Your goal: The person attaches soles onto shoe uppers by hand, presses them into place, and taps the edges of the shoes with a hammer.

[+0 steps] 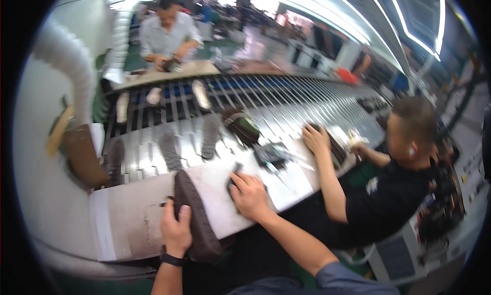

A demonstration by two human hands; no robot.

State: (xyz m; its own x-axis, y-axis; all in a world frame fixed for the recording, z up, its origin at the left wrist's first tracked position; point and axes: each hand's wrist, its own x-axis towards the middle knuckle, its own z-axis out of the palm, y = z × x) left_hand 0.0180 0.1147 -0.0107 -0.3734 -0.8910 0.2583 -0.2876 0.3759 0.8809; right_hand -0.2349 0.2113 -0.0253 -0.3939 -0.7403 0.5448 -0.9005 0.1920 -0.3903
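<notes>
My left hand (175,228), with a black band on the wrist, grips a dark brown shoe (197,218) at the near edge of the pale work table (135,218). The shoe is tipped on its side, with its ridged sole toward the right. My right hand (249,197) is a short way to the right, over the table, its fingers closed around a small dark object (238,167). The palm and fingers cover most of that object, so its kind is unclear. Beyond my right hand lies a dark crumpled bundle (271,153), with a thin pale tool (280,177) beside it.
A slatted metal conveyor (276,98) runs behind the table, carrying dark soles (210,136), pale shoe forms (201,94) and a dark green-brown shoe (243,126). A co-worker (409,157) works close on my right. Another person (170,37) stands across the conveyor. A ribbed white hose (71,65) hangs left.
</notes>
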